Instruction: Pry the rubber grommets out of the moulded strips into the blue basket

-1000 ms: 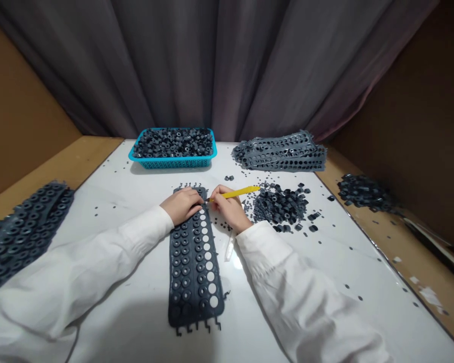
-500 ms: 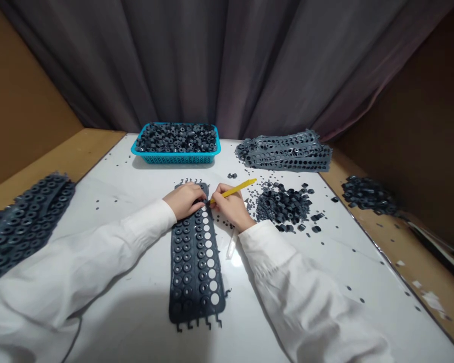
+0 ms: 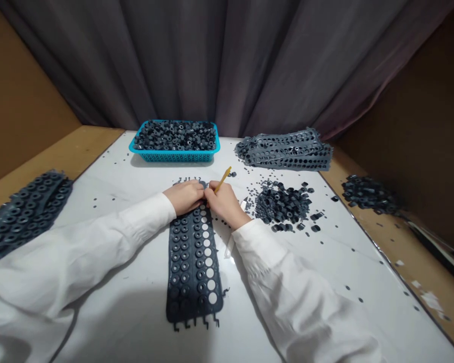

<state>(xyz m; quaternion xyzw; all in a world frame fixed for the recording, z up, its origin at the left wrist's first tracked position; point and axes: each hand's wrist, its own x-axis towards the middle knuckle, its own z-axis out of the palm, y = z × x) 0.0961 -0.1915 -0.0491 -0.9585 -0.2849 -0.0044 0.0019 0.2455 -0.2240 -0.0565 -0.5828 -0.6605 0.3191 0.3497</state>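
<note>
A long black moulded rubber sheet (image 3: 192, 257) lies lengthwise in front of me, with rows of ring-shaped bosses. Its right column shows round holes with the white tabletop visible through them. My left hand (image 3: 187, 195) rests over the sheet's far end, fingers bent together and gripping near the right column. Close against it, my right hand (image 3: 224, 201) is closed around a thin yellow stick-like tool (image 3: 224, 177), which leans up to the right. The tool's lower tip and whatever is between the fingertips are hidden.
A blue basket (image 3: 174, 156) full of small black rubber rings stands at the back. Perforated grey sheets (image 3: 285, 149) lie back right, above a pile of black pieces (image 3: 283, 202). Another ringed sheet (image 3: 26, 212) is left; more black pieces (image 3: 369, 194) sit far right.
The yellow tool has swung more upright and its lower tip has gone out of sight. My right hand has shifted slightly left, closer against my left hand.
</note>
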